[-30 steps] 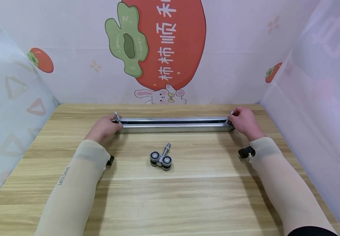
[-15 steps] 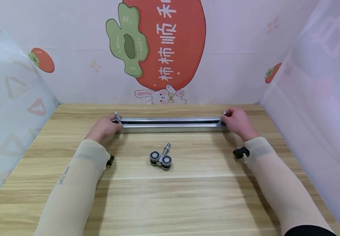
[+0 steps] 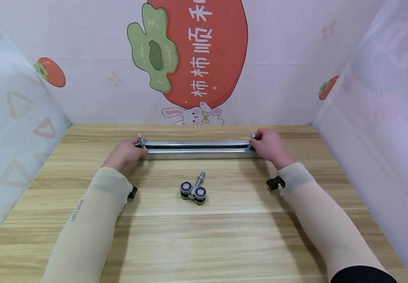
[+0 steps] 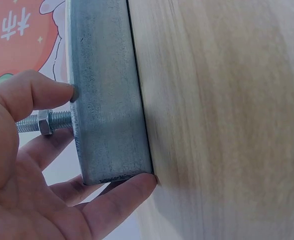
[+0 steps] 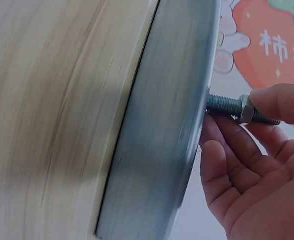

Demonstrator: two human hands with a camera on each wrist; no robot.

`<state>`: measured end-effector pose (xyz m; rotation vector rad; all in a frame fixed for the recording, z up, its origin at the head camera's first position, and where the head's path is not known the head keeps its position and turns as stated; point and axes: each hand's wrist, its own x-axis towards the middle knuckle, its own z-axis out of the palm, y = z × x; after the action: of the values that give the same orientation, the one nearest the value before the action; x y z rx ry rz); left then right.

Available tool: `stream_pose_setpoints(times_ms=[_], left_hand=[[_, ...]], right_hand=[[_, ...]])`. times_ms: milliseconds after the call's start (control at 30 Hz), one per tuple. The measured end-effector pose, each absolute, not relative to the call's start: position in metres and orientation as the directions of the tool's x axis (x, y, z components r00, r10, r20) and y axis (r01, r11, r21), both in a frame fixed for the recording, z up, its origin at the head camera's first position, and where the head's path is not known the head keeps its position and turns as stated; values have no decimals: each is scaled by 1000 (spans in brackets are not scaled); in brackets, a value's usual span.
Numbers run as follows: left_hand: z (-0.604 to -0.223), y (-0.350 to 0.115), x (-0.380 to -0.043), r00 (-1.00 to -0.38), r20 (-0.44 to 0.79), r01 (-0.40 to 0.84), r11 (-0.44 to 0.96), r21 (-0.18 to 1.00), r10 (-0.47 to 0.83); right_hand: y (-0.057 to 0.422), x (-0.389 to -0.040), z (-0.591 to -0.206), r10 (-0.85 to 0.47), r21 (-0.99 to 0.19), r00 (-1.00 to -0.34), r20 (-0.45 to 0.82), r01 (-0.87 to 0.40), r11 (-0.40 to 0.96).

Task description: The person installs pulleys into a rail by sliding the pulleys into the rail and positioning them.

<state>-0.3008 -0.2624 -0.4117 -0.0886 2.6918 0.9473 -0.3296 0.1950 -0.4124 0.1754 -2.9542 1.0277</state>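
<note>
A long silvery slotted metal rail lies crosswise on the table. My left hand holds its left end, thumb on the upper edge and a finger at the end's lower corner. Beside this thumb a threaded bolt with a nut stands up from the rail. My right hand pinches a second bolt between thumb and fingers, near its nut. That bolt rises from the slot; whatever carries it inside is hidden. A loose hanging roller with several wheels and a threaded bolt lies in front.
The wooden table meets a printed white backdrop at the back and hanging sheets on both sides. A small black device is strapped to the right wrist, another to the left.
My right hand has moved steadily left along the rail with the bolt it pinches. The left hand, its bolt and the loose roller have stayed in place.
</note>
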Motion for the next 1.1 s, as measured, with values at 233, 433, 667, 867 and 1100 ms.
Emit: stream_pose_setpoints(times_ms=[233,433,667,867,1100], left_hand=[[-413,-263,-301,-961,-276,-150,776,613,33],[-414,-264,-301,-961,-274,-157,768,621,25],[-415,-264,-302,-960,-280,-160,771,617,25],[-415,-263,-302,-959,-281,-159,770,617,27],[-414,-262,-302,-957,-287,-162,764,625,31]], right_hand=[[166,-331,-410,-128,-592,-989,72,-146,793],[138,-332,-409,-157,-594,-985,70,-167,787],[111,-333,-411,-171,-595,-983,72,-180,783],[94,-332,-412,-183,-607,-981,66,-185,773],[76,-332,-412,-195,-608,-978,74,-200,769]])
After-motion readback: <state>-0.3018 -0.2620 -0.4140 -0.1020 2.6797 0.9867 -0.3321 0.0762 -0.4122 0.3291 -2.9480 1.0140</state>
